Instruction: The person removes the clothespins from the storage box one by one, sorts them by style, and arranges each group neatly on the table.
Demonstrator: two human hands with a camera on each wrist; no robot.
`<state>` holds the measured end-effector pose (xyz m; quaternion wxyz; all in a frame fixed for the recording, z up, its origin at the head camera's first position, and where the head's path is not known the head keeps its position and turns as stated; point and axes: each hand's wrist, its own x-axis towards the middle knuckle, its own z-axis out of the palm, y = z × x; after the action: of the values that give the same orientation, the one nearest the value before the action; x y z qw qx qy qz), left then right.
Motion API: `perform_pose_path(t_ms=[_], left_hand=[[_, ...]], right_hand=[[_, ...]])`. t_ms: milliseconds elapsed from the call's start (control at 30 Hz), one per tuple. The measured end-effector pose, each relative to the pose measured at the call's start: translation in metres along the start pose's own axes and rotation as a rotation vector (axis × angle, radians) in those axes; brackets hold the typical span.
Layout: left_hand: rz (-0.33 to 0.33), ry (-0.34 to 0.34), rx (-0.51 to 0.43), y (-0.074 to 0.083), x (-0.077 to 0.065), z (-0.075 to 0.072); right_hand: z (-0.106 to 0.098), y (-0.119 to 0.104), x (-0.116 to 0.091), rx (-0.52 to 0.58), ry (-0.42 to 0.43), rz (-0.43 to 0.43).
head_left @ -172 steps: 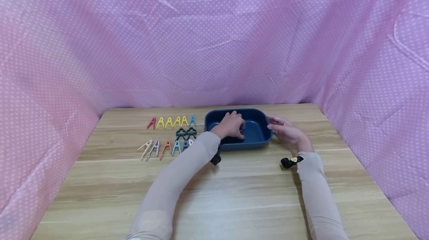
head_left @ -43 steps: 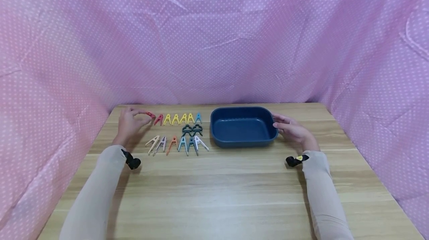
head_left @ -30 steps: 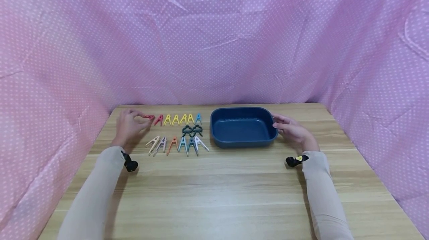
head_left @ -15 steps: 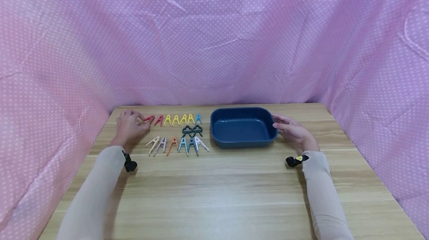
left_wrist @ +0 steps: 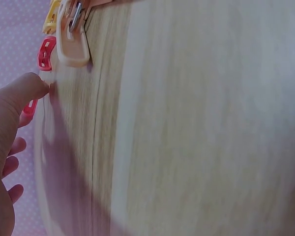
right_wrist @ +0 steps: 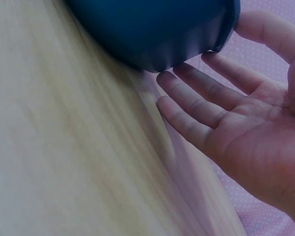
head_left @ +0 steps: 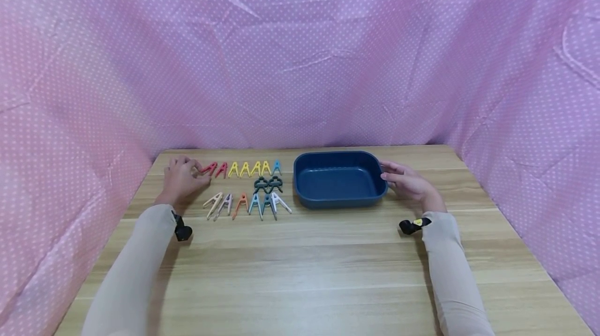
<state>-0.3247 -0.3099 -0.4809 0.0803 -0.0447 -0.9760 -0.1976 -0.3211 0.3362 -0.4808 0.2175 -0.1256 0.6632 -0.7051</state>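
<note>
My left hand (head_left: pixel 182 178) rests low over the table at the left end of the back row, pinching a red clothespin (head_left: pixel 209 168) between thumb and index finger. In the left wrist view the thumb partly hides this red clothespin (left_wrist: pixel 30 106). Just right of it lies another red clothespin (head_left: pixel 222 170). On the far side, my right hand (head_left: pixel 409 182) touches the right end of a dark blue bin (head_left: pixel 339 204). The right wrist view has the thumb tip at the bin's rim and the other fingers (right_wrist: pixel 196 105) stretched out, fingertips at its outer wall.
The back row continues with several yellow clothespins (head_left: pixel 245 169) and a blue clothespin (head_left: pixel 276 167). Two dark green cloud-shaped clips (head_left: pixel 268 184) lie in the middle. A front row holds cream, lilac, orange (head_left: pixel 241 204), blue and white clothespins. Pink dotted cloth (head_left: pixel 300 65) hangs behind the table.
My left hand has gone from inside the bin to the row's left end with the red clothespin. Over the last second it has lowered and turned that clothespin. My right hand stays at the bin.
</note>
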Motion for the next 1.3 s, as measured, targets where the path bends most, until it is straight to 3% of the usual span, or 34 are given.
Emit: perform_pose_path(t_ms=[300,867,1133,1300], left_hand=[[-0.022,-0.013,-0.012,-0.002,0.0,0.001],[-0.027,-0.028,-0.029,0.0,-0.003,-0.001],[-0.046,-0.032,-0.088,-0.003,0.006,-0.004],[-0.015,0.011,-0.149,0.009,0.014,-0.002]], right_hand=[[0.001,0.0,0.001,-0.017,0.009,0.011],[0.0,0.002,0.003,0.063,-0.01,-0.013],[-0.003,0.004,0.001,0.032,0.017,-0.002],[-0.007,0.004,-0.004,0.025,0.014,-0.018]])
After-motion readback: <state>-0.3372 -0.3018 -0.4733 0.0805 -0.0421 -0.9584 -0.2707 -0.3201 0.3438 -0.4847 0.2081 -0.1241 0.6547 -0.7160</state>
